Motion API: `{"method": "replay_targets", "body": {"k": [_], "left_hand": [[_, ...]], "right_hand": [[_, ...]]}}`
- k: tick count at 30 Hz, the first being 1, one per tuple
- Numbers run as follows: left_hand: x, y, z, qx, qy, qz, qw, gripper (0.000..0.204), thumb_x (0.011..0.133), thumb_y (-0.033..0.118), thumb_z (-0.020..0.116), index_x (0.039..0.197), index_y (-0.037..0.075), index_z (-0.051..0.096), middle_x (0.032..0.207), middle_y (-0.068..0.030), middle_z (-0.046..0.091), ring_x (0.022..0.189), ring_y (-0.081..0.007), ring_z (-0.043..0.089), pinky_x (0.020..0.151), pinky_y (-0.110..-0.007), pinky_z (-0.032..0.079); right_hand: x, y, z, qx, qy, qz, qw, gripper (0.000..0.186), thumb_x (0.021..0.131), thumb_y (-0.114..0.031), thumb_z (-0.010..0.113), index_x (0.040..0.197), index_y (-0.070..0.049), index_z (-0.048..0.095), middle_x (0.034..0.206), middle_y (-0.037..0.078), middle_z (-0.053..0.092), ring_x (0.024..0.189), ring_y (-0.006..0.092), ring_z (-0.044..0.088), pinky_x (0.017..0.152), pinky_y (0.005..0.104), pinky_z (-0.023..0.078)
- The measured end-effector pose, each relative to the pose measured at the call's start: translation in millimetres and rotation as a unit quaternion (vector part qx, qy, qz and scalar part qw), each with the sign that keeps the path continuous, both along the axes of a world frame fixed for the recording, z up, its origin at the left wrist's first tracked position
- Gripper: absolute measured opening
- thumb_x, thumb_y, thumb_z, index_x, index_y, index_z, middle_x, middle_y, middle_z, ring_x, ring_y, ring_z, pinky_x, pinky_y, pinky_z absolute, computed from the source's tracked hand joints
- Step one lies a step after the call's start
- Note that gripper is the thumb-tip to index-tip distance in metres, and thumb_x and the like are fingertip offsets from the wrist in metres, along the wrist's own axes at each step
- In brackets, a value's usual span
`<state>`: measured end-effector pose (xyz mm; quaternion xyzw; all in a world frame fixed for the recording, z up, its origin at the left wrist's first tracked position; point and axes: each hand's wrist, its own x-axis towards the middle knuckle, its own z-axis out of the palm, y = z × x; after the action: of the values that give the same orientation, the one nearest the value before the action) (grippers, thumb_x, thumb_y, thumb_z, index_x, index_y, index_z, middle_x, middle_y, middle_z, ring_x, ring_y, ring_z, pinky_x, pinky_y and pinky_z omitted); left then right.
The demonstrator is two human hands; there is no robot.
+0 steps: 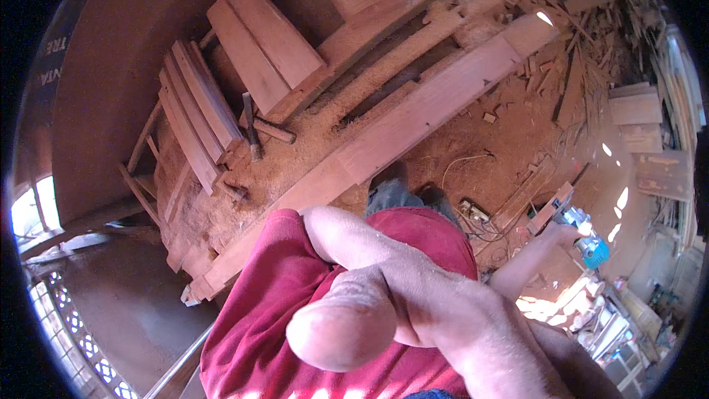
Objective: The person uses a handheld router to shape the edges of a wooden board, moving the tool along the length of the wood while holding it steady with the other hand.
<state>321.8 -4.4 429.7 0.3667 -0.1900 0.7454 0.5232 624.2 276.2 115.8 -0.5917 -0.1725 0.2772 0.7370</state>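
Observation:
My left arm bends across my red shirt, and my left hand (473,318) comes very close to the camera. Its thumb (343,325) looms large over the shirt, while the other fingers are hidden or too unclear to make out. Out to the right, my right hand (567,233) is closed on a power tool (591,245) with a bright blue end and a pale metal body; its exact kind is unclear. A reddish piece of wood (550,209) is right beside the tool. In front of my legs a long, wide plank (413,122) runs diagonally from near left to far right.
Beyond the plank, a hammer (252,129) lies amid sawdust. Several smooth boards (266,48) and narrow slats (196,103) rest at the far left. Wood scraps (546,81) and a thin cord (458,162) litter the ground. Stacked timber (657,140) lines the right side.

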Motion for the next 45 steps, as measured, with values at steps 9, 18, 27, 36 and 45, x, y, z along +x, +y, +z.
{"method": "replay_targets", "body": {"k": [9, 18, 27, 36, 45], "left_hand": [[116, -6, 24, 0.022, 0.035, -0.025, 0.999, 0.074, 0.101, 0.059, 0.031, 0.118, -0.005, 0.064, 0.108, -0.0206, 0.068, 0.103, -0.0325, 0.061, 0.096, -0.045, 0.043], [169, -29, 26, 0.01, 0.046, -0.002, 0.999, 0.064, 0.101, 0.052, 0.037, 0.115, -0.003, 0.065, 0.104, -0.0186, 0.068, 0.097, -0.029, 0.061, 0.092, -0.042, 0.044], [186, -43, 24, -0.008, 0.038, -0.007, 0.999, 0.054, 0.102, 0.046, 0.042, 0.112, -0.001, 0.065, 0.1, -0.0166, 0.068, 0.092, -0.0254, 0.061, 0.088, -0.039, 0.046], [169, -67, 21, -0.036, 0.022, -0.023, 0.999, 0.044, 0.102, 0.04, 0.048, 0.109, 0.0, 0.066, 0.096, -0.0146, 0.068, 0.086, -0.0218, 0.061, 0.084, -0.036, 0.047], [101, -134, -4, -0.184, 0.021, -0.038, 0.982, 0.034, 0.103, 0.033, 0.054, 0.105, 0.002, 0.066, 0.092, -0.0126, 0.068, 0.081, -0.0182, 0.061, 0.08, -0.034, 0.048]], "right_hand": [[89, 9, 0, 0.056, 0.043, 0.02, 0.997, 0.036, 0.085, -0.033, 0.069, 0.112, -0.01, 0.066, 0.107, 0.012, 0.068, 0.091, 0.0276, 0.069, 0.078, 0.0426, 0.058], [110, -7, 25, 0.041, 0.08, -0.032, 0.995, 0.033, 0.082, -0.026, 0.071, 0.105, -0.002, 0.067, 0.098, 0.014, 0.072, 0.086, 0.0299, 0.072, 0.074, 0.0428, 0.06], [128, -26, 27, 0.011, 0.086, -0.034, 0.996, 0.034, 0.084, -0.028, 0.069, 0.105, -0.001, 0.067, 0.098, 0.015, 0.072, 0.086, 0.031, 0.072, 0.073, 0.0442, 0.06], [105, -53, 45, 0.019, 0.079, -0.078, 0.994, 0.033, 0.079, -0.026, 0.072, 0.097, 0.002, 0.067, 0.095, 0.019, 0.072, 0.079, 0.0333, 0.072, 0.067, 0.0464, 0.062], [93, -102, 39, 0.084, 0.079, -0.097, 0.989, 0.036, 0.081, -0.029, 0.07, 0.098, 0.002, 0.065, 0.095, 0.018, 0.071, 0.081, 0.0341, 0.072, 0.069, 0.0472, 0.063]]}}
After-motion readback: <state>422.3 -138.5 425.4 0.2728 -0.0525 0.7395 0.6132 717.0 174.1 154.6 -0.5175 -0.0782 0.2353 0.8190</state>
